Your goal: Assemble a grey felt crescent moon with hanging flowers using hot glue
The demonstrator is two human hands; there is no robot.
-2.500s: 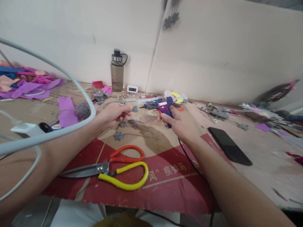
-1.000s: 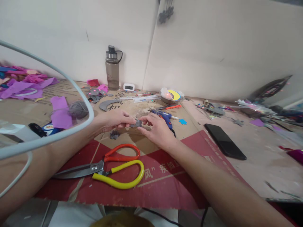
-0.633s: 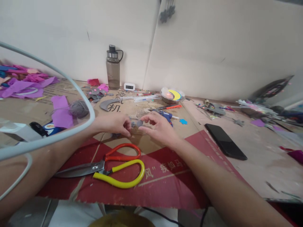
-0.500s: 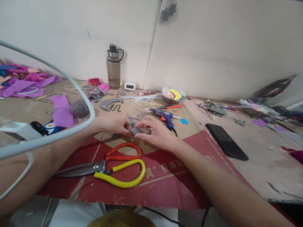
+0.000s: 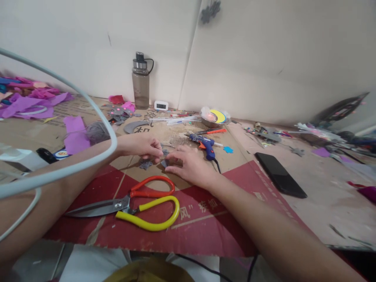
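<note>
The glue gun (image 5: 209, 149) lies aside, but the grey piece (image 5: 163, 165) is not yet released: the right hand (image 5: 190, 166) pinches it near the cardboard (image 5: 202, 235), beside the left hand (image 5: 143, 146), whose bunched fingertips hide any hold.

At mid-frame my right hand (image 5: 192, 166) covers part of a small grey piece (image 5: 163, 164), so whether I pinch or merely touch it can't be told. My left hand (image 5: 142, 145) curls inward, hiding whatever its fingertips may hold. Both my forearms (image 5: 258, 219) are cut off, one at the left edge, one lower right. The pale hoop (image 5: 58, 173) leaves the frame on the left and hides some of the yarn ball (image 5: 95, 133). Top centre, hanging grey flowers (image 5: 210, 12) are blurred; the clock (image 5: 161, 105) shows digits too small for me to read
</note>
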